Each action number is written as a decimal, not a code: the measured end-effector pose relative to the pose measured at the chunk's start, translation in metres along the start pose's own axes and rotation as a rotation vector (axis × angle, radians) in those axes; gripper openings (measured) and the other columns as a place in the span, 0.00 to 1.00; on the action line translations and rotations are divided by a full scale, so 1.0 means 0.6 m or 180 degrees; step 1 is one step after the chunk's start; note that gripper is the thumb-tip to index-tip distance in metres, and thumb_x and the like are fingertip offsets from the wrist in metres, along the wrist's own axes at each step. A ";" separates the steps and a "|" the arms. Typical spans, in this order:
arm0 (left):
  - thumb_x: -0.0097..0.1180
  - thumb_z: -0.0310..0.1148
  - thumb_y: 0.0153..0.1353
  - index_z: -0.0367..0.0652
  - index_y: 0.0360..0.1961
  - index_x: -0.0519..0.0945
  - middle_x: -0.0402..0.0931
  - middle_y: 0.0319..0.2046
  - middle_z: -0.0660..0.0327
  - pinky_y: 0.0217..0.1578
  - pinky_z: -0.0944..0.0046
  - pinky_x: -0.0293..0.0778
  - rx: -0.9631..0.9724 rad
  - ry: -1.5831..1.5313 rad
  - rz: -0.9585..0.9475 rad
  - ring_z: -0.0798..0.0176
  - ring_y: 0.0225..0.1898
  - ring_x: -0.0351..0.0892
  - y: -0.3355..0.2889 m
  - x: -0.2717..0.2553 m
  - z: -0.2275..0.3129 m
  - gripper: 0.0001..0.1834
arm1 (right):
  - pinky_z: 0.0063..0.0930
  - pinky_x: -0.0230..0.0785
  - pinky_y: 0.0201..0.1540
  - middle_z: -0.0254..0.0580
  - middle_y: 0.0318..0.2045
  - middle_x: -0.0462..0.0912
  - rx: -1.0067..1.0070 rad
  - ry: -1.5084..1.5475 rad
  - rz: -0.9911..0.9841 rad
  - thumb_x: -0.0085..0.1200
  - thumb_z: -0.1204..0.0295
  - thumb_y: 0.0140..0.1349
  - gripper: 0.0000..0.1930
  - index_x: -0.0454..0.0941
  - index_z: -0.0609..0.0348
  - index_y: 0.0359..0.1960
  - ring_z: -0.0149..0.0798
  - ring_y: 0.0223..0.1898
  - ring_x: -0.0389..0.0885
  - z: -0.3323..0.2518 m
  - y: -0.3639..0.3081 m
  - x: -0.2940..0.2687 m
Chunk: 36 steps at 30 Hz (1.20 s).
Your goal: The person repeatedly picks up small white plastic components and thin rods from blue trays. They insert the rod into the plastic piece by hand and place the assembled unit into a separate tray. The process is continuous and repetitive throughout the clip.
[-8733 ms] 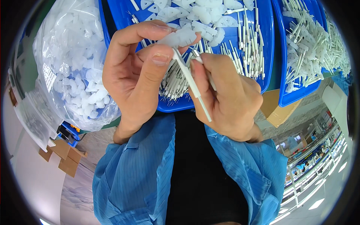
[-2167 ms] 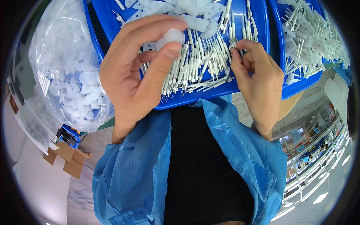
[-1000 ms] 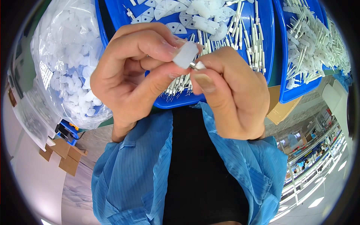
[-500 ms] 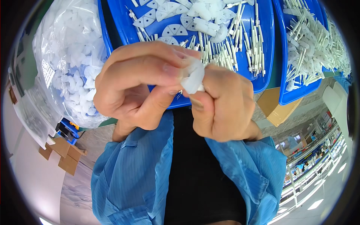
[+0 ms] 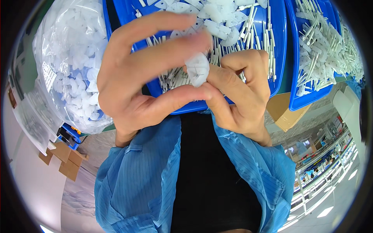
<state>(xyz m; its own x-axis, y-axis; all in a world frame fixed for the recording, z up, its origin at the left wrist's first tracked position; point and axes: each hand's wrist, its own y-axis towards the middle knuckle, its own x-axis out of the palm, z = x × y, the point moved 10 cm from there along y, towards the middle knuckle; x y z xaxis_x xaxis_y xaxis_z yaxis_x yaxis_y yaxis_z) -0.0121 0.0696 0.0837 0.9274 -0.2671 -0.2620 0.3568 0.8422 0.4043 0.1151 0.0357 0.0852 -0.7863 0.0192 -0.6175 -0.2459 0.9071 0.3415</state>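
The white piece (image 5: 197,69) sits at frame centre, pinched in the left hand (image 5: 145,73). The right hand (image 5: 243,91) presses it from the right, its grip closed on the same piece.

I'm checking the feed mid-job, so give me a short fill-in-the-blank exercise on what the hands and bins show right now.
1. Both hands pinch one small white plastic piece of a ____ colour.
2. The left hand and right hand work above a ____ tray of thin white pins.
3. To the person's left lies a clear ____ full of white plastic parts.
4. Both forearms wear ____ sleeves.

Missing words: white; blue; bag; blue
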 end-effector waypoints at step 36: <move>0.53 0.45 0.66 0.34 0.46 0.75 0.75 0.41 0.49 0.34 0.55 0.87 -0.1221 -0.1147 0.1049 0.42 0.35 0.84 -0.037 -0.016 -0.069 0.22 | 0.28 0.69 0.40 0.44 0.41 0.80 -0.0612 -0.1185 -0.0594 0.55 0.78 0.58 0.10 0.78 0.63 0.42 0.37 0.38 0.76 0.048 0.044 -0.032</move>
<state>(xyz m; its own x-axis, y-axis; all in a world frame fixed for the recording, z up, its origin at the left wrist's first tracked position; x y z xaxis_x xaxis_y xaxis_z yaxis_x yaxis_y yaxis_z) -0.0336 0.0731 0.0408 0.9855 -0.0492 0.1623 0.0412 0.9978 0.0524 0.1398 0.0713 0.0855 -0.4699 0.0445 -0.8816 -0.4924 0.8156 0.3037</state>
